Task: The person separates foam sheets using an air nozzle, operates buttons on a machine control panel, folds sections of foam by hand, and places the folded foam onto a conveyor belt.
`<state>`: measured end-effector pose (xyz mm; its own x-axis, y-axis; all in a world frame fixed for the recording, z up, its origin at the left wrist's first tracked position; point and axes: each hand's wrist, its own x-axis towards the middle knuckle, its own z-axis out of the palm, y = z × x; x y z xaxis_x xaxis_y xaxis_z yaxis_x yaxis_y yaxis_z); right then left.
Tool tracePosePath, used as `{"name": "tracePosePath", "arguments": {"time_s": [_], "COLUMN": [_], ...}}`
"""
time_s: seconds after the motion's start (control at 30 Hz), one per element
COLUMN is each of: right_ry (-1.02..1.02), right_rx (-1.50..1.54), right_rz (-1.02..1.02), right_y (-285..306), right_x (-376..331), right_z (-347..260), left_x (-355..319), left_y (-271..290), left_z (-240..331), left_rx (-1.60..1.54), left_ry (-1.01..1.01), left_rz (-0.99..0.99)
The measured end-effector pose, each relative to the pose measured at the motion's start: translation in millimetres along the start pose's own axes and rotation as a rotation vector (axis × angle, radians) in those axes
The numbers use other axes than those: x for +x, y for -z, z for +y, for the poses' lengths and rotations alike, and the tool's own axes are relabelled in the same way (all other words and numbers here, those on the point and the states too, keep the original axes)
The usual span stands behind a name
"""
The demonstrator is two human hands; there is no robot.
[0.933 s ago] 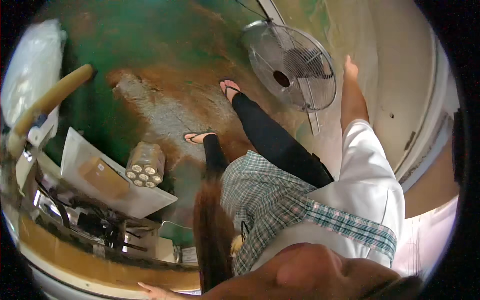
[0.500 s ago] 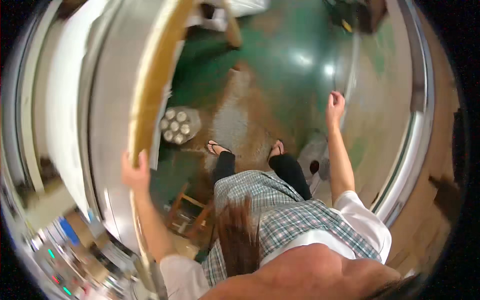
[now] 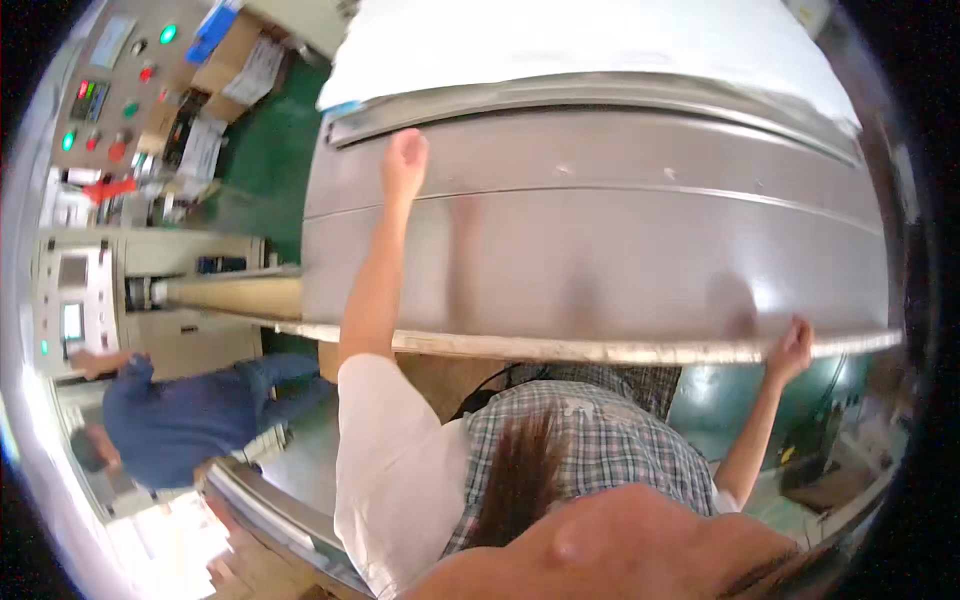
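A wide grey metal table (image 3: 600, 240) with a pale, worn front edge lies in front of me. My left hand (image 3: 405, 165) is raised over its left part, close to a long metal bar (image 3: 600, 92) that crosses the table. The fingers there look curled in, and whatever they may hold is hidden. At the right, my right hand (image 3: 792, 350) is closed over the front edge, fingers bent at the rim. Beyond the bar spreads a large white sheet of material (image 3: 590, 40).
A control panel (image 3: 120, 85) with lit buttons stands at the far left, beside cardboard boxes (image 3: 230, 75). Further left, a person in dark blue (image 3: 190, 415) reaches toward another panel (image 3: 72, 320). A yellowish roller (image 3: 235, 293) juts out beside the table's left end.
My view has swung from the green floor to the table. My left hand has left the table edge and is raised near the bar; my right hand, free before, is now at the edge.
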<state>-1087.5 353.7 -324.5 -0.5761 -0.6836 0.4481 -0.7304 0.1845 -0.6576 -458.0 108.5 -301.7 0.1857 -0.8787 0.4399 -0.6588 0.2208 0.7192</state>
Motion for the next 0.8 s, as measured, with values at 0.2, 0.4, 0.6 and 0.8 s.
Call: {"name": "tracePosePath", "arguments": {"time_s": [0.2,0.4,0.6,0.8], "right_ry": [-0.105,-0.150,-0.219,-0.212], "right_rx": [-0.269,-0.490,-0.636,-0.650], "right_rz": [-0.201,-0.451,-0.482,-0.382], "right_y": [-3,7,-3,-1], "right_x": [11,33,40,36], "right_z": [4,11,3,3], "left_x": [86,171,234,264], "left_y": [89,109,101,73], "left_z": [-151,-228,-298,-301], "left_rx": [0.295,0.182,-0.133,-0.773], "left_ry": [0.301,0.406,0.356,0.558], "left_rz": [0.276,0.412,0.482,0.313]}}
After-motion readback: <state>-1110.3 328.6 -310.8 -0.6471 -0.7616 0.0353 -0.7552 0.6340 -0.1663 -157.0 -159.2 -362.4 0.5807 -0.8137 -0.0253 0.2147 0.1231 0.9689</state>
